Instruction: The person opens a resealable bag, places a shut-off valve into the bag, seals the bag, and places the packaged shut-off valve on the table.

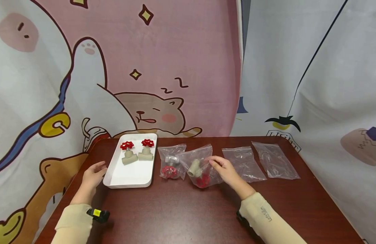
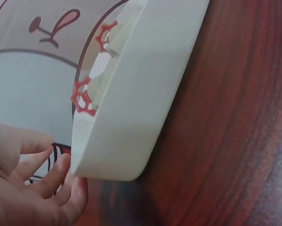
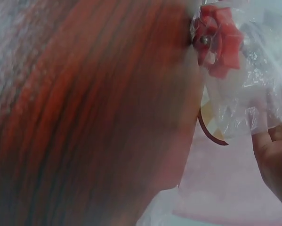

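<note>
My right hand [image 1: 225, 171] pinches the upper edge of a clear zip bag [image 1: 207, 152]. Inside that bag is a stop valve [image 1: 194, 168] with a beige body and a red handwheel [image 3: 221, 42], its wheel hanging low. My left hand [image 1: 94, 176] is at the left side of a white tray [image 1: 130, 176], fingers loosely bent; in the left wrist view its fingertips lie right at the tray's corner. Two similar valves, one on the left [image 1: 130, 156] and one on the right [image 1: 145, 153], stand in the tray with red wheels up.
Between the tray and the held bag lies another zip bag [image 1: 178, 149] with a red-wheeled valve [image 1: 169, 171] inside. Two flat clear bags, a nearer one [image 1: 244, 162] and a farther one [image 1: 276, 161], lie to the right on the dark brown table [image 1: 181, 210]. Printed curtains hang behind.
</note>
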A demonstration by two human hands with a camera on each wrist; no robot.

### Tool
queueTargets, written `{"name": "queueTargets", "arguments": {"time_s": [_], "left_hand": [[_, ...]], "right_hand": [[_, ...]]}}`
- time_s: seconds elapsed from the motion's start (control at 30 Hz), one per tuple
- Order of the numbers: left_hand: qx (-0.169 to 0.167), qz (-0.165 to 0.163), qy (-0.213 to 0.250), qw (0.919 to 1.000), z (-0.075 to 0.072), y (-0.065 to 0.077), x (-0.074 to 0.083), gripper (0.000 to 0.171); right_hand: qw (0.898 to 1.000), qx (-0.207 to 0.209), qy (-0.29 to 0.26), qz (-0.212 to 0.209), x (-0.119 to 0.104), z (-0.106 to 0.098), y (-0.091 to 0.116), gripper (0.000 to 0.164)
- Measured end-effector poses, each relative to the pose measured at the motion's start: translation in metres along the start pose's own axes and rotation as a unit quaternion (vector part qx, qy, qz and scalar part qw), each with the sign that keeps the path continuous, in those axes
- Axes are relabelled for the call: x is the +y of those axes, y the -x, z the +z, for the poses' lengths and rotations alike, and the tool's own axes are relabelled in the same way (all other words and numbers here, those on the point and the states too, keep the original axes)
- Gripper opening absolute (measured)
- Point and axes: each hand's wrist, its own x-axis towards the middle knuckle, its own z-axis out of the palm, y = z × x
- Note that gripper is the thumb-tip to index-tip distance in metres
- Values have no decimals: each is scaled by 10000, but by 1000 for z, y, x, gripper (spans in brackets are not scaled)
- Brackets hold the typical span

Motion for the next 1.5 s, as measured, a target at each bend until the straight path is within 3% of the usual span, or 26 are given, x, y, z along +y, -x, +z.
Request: {"name": "queueTargets", "arguments": {"time_s": [0.17, 0.37, 0.47, 0.57, 0.73, 0.97, 1.03, 1.23, 1.5], "left_hand": [[-302, -394, 135, 9987, -3, -1, -7, 51], [-154, -581, -87, 9982, -1, -1, -10, 48], [-116, -593, -88, 9981, 0, -1, -11, 46], [-184, -516, 11, 9985, 0, -1, -14, 47], [-196, -466, -3, 9987, 2, -2, -14, 46], [-156, -535, 16, 9984, 3, -3, -15, 45], [-166, -505, 16, 9986, 3, -3, -16, 46], [-233, -441, 76, 9987, 3, -2, -16, 48], [-188, -504, 82, 9985, 2, -1, -18, 48]], "right_hand": [[9997, 45, -223, 122, 11, 4, -4, 21], [9960, 52, -703, 556, 31, 10, -12, 26], [9893, 158, -1152, 886, 35, 12, -17, 29], [9774, 442, -1597, 1309, 39, 14, -23, 29], [9520, 1047, -1887, 2172, 46, 15, -32, 27], [9119, 1353, -2532, 2934, 53, 14, -41, 28], [9057, 1414, -2590, 3044, 53, 14, -44, 29], [9130, 1363, -2039, 3259, 54, 14, -55, 26], [9096, 1341, -1878, 3456, 58, 17, -64, 22]]}}
